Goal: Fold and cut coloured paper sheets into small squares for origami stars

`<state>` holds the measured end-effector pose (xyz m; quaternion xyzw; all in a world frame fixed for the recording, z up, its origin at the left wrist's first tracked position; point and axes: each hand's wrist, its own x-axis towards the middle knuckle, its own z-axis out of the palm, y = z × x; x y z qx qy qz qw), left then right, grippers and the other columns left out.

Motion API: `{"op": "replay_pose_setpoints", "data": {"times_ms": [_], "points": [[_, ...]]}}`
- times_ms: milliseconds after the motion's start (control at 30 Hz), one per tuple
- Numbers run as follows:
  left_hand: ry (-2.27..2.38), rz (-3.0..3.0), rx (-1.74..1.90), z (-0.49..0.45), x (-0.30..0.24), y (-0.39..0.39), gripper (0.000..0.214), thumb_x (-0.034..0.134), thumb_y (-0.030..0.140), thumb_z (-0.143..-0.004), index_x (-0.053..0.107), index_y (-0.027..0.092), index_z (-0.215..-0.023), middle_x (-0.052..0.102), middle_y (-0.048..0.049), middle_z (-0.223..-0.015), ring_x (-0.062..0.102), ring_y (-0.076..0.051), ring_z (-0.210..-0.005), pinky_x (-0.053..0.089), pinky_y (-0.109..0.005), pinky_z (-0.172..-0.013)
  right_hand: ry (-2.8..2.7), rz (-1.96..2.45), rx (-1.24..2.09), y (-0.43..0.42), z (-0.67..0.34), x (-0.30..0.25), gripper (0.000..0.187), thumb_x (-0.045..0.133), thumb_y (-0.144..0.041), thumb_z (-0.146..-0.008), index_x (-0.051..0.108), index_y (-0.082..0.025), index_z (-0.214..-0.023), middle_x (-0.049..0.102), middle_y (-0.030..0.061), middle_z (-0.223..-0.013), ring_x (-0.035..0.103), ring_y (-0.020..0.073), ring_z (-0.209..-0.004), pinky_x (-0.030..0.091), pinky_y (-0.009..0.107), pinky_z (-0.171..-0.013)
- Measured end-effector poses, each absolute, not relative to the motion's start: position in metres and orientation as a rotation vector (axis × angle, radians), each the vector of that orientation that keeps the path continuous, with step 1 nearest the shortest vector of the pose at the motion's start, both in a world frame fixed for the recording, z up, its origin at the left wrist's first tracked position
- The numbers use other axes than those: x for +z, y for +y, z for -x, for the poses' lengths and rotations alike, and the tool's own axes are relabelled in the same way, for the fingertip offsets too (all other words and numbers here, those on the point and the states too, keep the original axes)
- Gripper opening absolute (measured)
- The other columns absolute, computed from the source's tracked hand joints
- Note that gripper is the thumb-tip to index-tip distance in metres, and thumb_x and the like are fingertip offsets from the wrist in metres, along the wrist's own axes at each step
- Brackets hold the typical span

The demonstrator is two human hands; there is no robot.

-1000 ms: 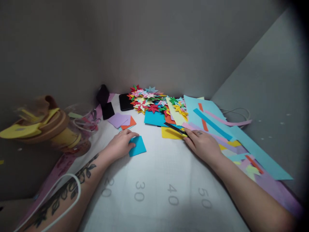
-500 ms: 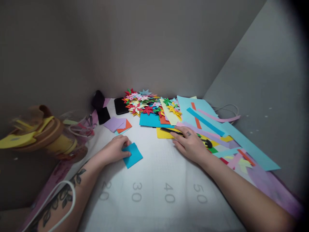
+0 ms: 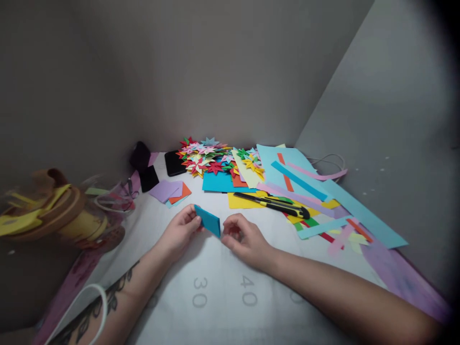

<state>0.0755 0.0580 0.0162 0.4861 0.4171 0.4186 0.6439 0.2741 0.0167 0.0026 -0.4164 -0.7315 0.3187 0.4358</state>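
A blue square of paper [image 3: 209, 222] is pinched at its left end by my left hand [image 3: 181, 227], raised a little off the white mat and tilted. My right hand [image 3: 247, 241] is just right of the paper, its fingers curled and apart, with nothing visible between them. Whether its fingertips touch the paper's right edge I cannot tell. Beyond my right hand a black and yellow utility knife [image 3: 273, 205] lies on a yellow sheet [image 3: 240, 201]. Purple paper squares [image 3: 166, 190] and an orange one [image 3: 184, 192] lie beyond my left hand.
Folded paper stars [image 3: 204, 157] are heaped at the back, beside a black phone [image 3: 174, 164]. Light blue sheets [image 3: 366, 213] and paper strips cover the right. A container with a brown rim [image 3: 79, 201] stands at left. A white cable [image 3: 105, 302] crosses my left forearm.
My left hand has lifted the blue paper off the mat and tilted it. My right hand has left the utility knife and moved left and nearer, beside the paper. The view has shifted slightly.
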Motion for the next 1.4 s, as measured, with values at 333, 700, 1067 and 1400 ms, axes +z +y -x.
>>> {"op": "replay_pose_setpoints", "data": {"times_ms": [333, 700, 1067, 1400], "points": [[0.977, -0.912, 0.952, -0.093, 0.022, 0.039, 0.023, 0.072, 0.032, -0.076, 0.057, 0.021, -0.090, 0.053, -0.0037, -0.125, 0.058, -0.021, -0.111, 0.045, -0.036, -0.097, -1.990, 0.863, 0.326, 0.024, -0.278, 0.001, 0.011, 0.049, -0.017, -0.088, 0.056, -0.021, -0.080, 0.058, 0.0005, -0.067, 0.053, 0.0138, -0.065, 0.044, 0.026, -0.061], [0.966, -0.655, 0.932, -0.100, 0.031, 0.024, 0.076, 0.067, 0.027, -0.080, 0.024, 0.038, -0.142, 0.027, -0.0103, -0.152, 0.060, -0.027, -0.114, 0.047, -0.053, -0.100, -2.172, 0.869, 0.063, 0.026, -0.283, 0.000, 0.018, 0.045, -0.017, -0.089, 0.057, -0.020, -0.075, 0.056, 0.0004, -0.063, 0.051, 0.0152, -0.062, 0.041, 0.027, -0.059], [0.989, -0.891, 0.949, -0.093, 0.025, 0.029, 0.085, 0.071, 0.035, -0.078, 0.019, 0.036, -0.145, 0.027, -0.0146, -0.152, 0.061, -0.029, -0.113, 0.047, -0.051, -0.098, -1.953, 0.748, 0.401, 0.026, -0.286, 0.004, 0.016, 0.049, -0.026, -0.090, 0.057, -0.020, -0.103, 0.066, 0.0042, -0.082, 0.059, 0.0151, -0.072, 0.048, 0.028, -0.067], [1.110, -1.436, 0.846, -0.086, 0.023, 0.031, 0.114, 0.074, 0.039, -0.073, -0.012, 0.043, -0.147, 0.015, -0.0170, -0.156, 0.062, -0.025, -0.106, 0.050, -0.045, -0.091, -1.798, 1.031, 1.262, 0.027, -0.278, 0.011, 0.011, 0.064, -0.027, -0.076, 0.058, -0.019, -0.074, 0.057, -0.0044, -0.064, 0.046, 0.0082, -0.054, 0.037, 0.019, -0.051]]}}
